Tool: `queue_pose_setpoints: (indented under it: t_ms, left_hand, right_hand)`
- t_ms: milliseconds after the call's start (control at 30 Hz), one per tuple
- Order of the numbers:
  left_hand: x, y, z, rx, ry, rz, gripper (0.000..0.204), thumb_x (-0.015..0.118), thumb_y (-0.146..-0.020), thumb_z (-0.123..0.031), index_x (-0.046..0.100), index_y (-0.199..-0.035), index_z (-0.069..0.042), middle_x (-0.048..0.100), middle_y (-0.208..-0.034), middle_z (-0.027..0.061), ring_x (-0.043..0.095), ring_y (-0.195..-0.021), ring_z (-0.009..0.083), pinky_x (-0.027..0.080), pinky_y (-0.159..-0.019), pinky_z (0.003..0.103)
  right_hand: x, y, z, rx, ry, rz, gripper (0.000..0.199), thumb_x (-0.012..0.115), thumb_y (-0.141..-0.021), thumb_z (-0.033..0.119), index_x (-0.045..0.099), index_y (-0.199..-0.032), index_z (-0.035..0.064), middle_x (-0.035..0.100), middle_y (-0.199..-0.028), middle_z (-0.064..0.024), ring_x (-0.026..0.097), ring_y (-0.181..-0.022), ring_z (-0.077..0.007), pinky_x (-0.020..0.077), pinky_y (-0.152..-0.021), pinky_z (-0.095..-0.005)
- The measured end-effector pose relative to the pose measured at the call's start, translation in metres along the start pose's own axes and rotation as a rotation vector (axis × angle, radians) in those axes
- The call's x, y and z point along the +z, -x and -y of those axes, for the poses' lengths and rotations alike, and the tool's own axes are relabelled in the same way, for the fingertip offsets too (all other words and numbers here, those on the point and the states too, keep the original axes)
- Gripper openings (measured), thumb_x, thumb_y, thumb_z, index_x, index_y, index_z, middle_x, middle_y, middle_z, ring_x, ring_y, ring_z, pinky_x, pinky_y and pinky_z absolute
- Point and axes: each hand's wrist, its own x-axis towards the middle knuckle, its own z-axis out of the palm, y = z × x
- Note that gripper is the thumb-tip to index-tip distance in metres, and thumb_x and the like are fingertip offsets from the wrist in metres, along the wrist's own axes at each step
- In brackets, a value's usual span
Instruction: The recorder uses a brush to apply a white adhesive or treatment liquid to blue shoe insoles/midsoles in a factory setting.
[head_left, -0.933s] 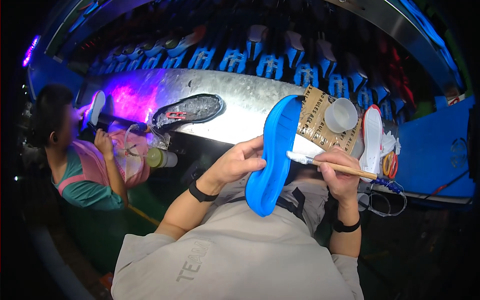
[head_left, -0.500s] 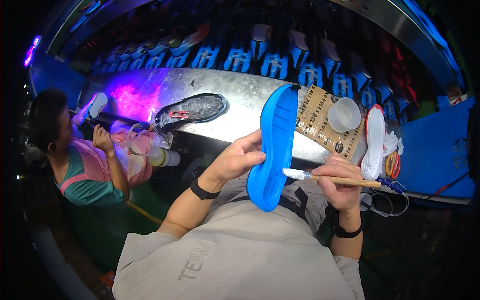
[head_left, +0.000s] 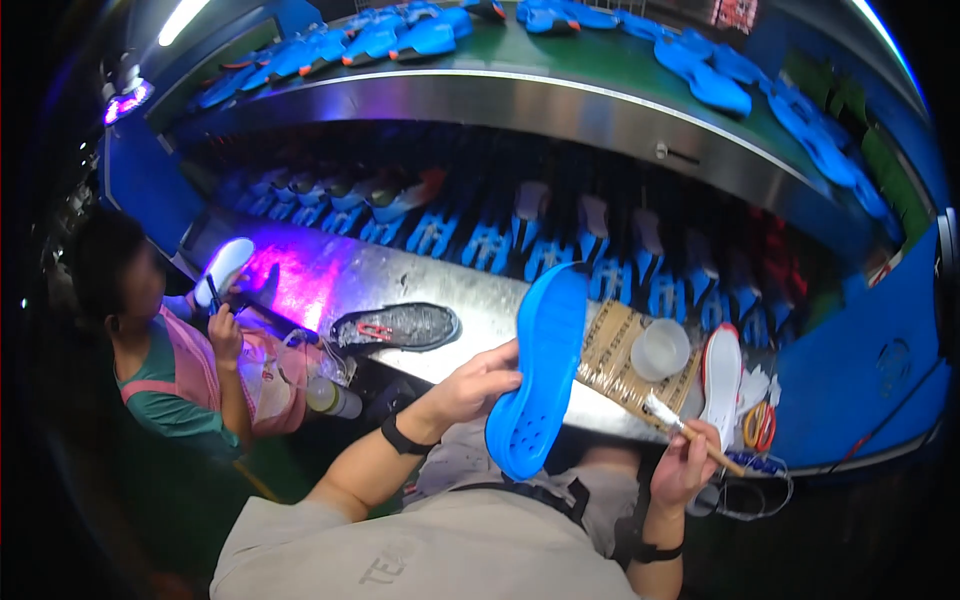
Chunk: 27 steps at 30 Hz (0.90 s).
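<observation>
A blue shoe sole (head_left: 548,360) stands upright in front of me, its hollow inner face with small holes at the lower end turned toward me. My left hand (head_left: 482,385) pinches it by its left edge, thumb on top. In my right hand (head_left: 688,468) is a wooden-handled brush (head_left: 672,420) with white bristles, gripped between thumb and fingers. The bristles are apart from the sole, near the edge of a brown printed cardboard sheet (head_left: 606,365). On that sheet, above the brush, sits a translucent plastic cup (head_left: 660,350).
A white, red-edged sole (head_left: 720,378) and orange-handled scissors (head_left: 757,428) lie at the right. A black shoe-shaped tray (head_left: 400,327) rests on the metal bench. Shoes on blue holders line the bench's back; blue soles fill the upper shelf (head_left: 430,95). A co-worker (head_left: 190,365) at left holds a sole.
My view has tilted up, bringing the upper shelf in. The brush has moved from beside the sole's lower part away to the right, toward the cardboard and cup. The sole stays in my left hand.
</observation>
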Motion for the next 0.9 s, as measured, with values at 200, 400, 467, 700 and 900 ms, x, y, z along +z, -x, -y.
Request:
queue_pose_setpoints:
  t_ms: [200, 400, 467, 700, 900]
  left_hand:
    - [0.07, -0.151, -0.167, 0.347, -0.018, 0.326, 0.048, 0.054, -0.097, -0.024, 0.044, -0.136, 0.002, 0.063, -0.121, 0.0147, 0.065, -0.106, 0.0213, 0.053, -0.094, 0.039]
    - [0.052, -0.301, -0.274, 0.773, -1.24, -0.792, 0.022, 0.058, -0.079, -0.011, 0.071, -0.088, 0.004, 0.07, -0.089, 0.0276, 0.07, -0.097, 0.0351, 0.057, -0.086, 0.043]
    - [0.049, -0.318, -0.287, 0.805, -1.582, -0.821, 0.026, 0.062, -0.078, -0.013, 0.073, -0.097, 0.002, 0.069, -0.095, 0.0294, 0.069, -0.098, 0.0376, 0.055, -0.088, 0.043]
    - [-0.035, -0.376, -0.311, 0.381, -2.282, -0.486, 0.023, 0.062, -0.08, -0.013, 0.074, -0.097, -0.004, 0.07, -0.104, 0.0215, 0.067, -0.103, 0.0359, 0.054, -0.088, 0.044]
    - [-0.003, -0.319, -0.308, 0.559, -2.299, -0.306, 0.025, 0.062, -0.077, -0.008, 0.075, -0.098, -0.007, 0.071, -0.095, 0.0193, 0.068, -0.096, 0.0346, 0.054, -0.083, 0.043]
  right_hand:
    - [-0.008, -0.001, 0.003, -0.02, 0.048, 0.009, 0.025, 0.05, -0.101, 0.022, 0.059, -0.106, -0.0012, 0.051, -0.079, -0.0018, 0.047, -0.073, -0.0086, 0.0393, -0.071, -0.0246]
    - [-0.028, -0.012, 0.003, -0.079, 0.098, -0.004, 0.024, 0.049, -0.099, 0.02, 0.058, -0.105, -0.0017, 0.051, -0.081, -0.0024, 0.046, -0.074, -0.0097, 0.0371, -0.068, -0.0236]
    - [-0.037, -0.01, 0.002, -0.081, 0.079, -0.026, 0.024, 0.049, -0.1, 0.019, 0.058, -0.105, -0.002, 0.051, -0.081, -0.002, 0.045, -0.074, -0.0102, 0.0374, -0.069, -0.0234]
    - [-0.048, -0.016, 0.008, -0.127, 0.396, -0.11, 0.031, 0.049, -0.099, 0.016, 0.062, -0.101, -0.0123, 0.064, -0.087, -0.0176, 0.058, -0.071, -0.0201, 0.0487, -0.062, -0.0286]
    - [-0.06, -0.02, 0.004, -0.516, 0.926, 0.069, 0.019, 0.057, -0.096, 0.006, 0.062, -0.101, -0.0122, 0.065, -0.088, -0.0204, 0.061, -0.071, -0.0261, 0.0515, -0.062, -0.0331]
